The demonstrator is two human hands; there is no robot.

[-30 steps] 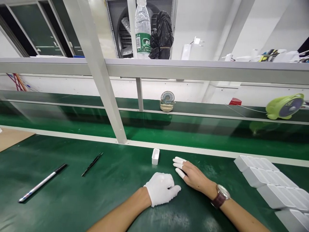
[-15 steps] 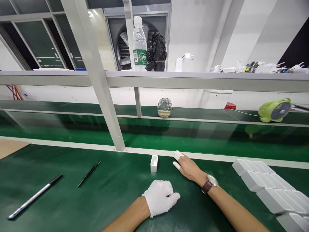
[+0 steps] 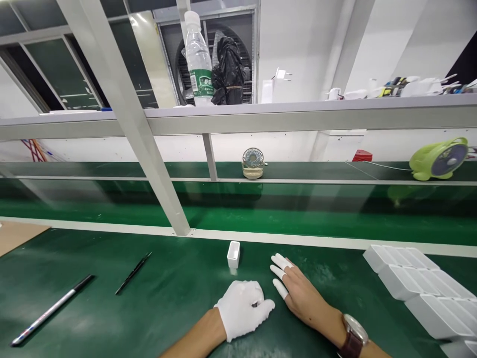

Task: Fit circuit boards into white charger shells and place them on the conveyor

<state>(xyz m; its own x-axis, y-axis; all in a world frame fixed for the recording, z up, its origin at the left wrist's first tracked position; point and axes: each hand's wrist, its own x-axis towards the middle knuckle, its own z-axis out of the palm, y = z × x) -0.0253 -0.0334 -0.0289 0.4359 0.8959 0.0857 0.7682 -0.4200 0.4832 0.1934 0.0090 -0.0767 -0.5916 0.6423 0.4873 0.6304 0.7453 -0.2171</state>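
Curled, the left hand (image 3: 243,311) (gloved) rests near a white box (image 3: 233,256).

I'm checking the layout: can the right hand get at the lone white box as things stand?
Probably yes: the right hand is to the right of the lone white box, and nothing visible stands between them; the left hand sits nearer the person.

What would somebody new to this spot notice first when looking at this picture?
Probably the white-gloved left hand at the lower middle, with the right hand, in white finger covers, to its right. Just beyond them, a small white box stands out against the green tabletop. The lime-green fan at the back right also catches the eye.
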